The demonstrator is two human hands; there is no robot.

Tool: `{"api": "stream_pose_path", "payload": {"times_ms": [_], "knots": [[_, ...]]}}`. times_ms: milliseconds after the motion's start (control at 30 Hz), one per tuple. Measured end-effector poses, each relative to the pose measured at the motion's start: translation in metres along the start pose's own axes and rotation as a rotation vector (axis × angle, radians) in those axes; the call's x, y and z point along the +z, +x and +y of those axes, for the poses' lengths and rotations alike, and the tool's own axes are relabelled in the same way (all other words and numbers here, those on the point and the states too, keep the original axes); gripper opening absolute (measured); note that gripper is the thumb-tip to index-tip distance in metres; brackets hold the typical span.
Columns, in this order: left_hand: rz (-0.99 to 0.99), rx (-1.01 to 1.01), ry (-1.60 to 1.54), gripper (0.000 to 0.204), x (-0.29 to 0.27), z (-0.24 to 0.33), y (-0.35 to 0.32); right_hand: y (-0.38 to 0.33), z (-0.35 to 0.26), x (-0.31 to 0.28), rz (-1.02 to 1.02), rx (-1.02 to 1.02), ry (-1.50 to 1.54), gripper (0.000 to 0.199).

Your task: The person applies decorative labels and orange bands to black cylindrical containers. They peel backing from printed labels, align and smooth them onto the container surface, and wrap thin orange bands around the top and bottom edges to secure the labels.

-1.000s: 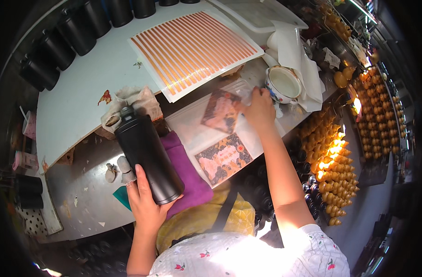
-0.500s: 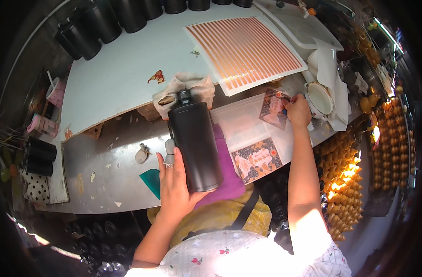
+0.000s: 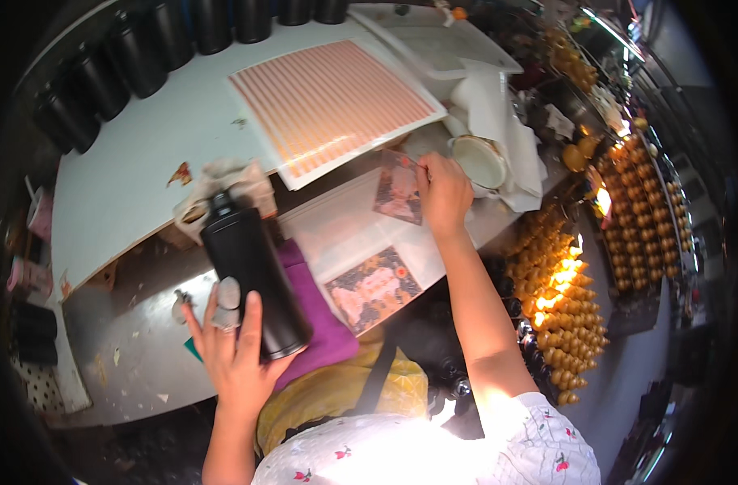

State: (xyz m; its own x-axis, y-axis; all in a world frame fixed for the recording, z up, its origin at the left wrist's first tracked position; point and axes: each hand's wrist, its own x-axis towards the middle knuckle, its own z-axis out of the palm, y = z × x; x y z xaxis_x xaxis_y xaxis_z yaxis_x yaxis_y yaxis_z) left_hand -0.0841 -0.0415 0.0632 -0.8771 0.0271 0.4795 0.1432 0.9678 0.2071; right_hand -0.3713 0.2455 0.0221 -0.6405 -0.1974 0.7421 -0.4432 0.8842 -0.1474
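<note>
My left hand (image 3: 233,356) grips a tall matte black bottle (image 3: 252,275) near its base and holds it tilted over a purple cloth (image 3: 320,331). My right hand (image 3: 443,194) pinches a small patterned decal sheet (image 3: 399,188) and lifts it above a clear plastic sheet (image 3: 344,234) on the bench. A second patterned decal (image 3: 374,288) lies flat at the near edge of that plastic sheet. A small white bowl (image 3: 479,162) sits just right of my right hand.
A large sheet of orange striped stickers (image 3: 332,101) lies on the white board (image 3: 134,178). Several black bottles (image 3: 126,61) line the far edge. Crumpled cloths (image 3: 223,182) lie behind the held bottle. Racks of golden caps (image 3: 563,299) stand at the right.
My right hand has lifted the small decal sheet slightly toward me, away from the bowl. The black bottle stays in my left hand, tilted much as before.
</note>
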Motion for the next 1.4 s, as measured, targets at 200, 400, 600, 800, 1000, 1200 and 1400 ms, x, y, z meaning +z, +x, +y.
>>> {"api": "stream_pose_path", "payload": {"times_ms": [200, 400, 600, 800, 1000, 1200, 1400], "knots": [[0.032, -0.056, -0.035, 0.094, 0.006, 0.004, -0.001, 0.053, 0.078, -0.039, -0.052, 0.616, 0.021, 0.008], [0.004, -0.025, -0.061, 0.1, 0.01, 0.007, 0.002, 0.047, 0.162, -0.011, -0.692, 0.477, -0.483, 0.014], [-0.157, -0.24, -0.202, 0.119, 0.013, -0.006, -0.031, 0.059, 0.076, -0.055, -0.265, 0.258, -0.289, 0.009], [-0.088, -0.211, -0.452, 0.114, 0.011, -0.013, -0.012, 0.044, -0.04, -0.119, -0.001, -0.267, 0.034, 0.008], [-0.015, -0.133, -0.365, 0.112, 0.008, -0.009, -0.007, 0.035, -0.094, -0.136, -0.162, -0.163, 0.507, 0.012], [-0.06, -0.068, -0.241, 0.114, -0.003, -0.012, -0.008, 0.045, -0.147, -0.168, -0.224, -0.319, 0.708, 0.015], [-0.027, -0.118, -0.223, 0.118, -0.004, -0.006, -0.009, 0.038, -0.18, -0.168, -0.258, -0.341, 0.854, 0.015]]}}
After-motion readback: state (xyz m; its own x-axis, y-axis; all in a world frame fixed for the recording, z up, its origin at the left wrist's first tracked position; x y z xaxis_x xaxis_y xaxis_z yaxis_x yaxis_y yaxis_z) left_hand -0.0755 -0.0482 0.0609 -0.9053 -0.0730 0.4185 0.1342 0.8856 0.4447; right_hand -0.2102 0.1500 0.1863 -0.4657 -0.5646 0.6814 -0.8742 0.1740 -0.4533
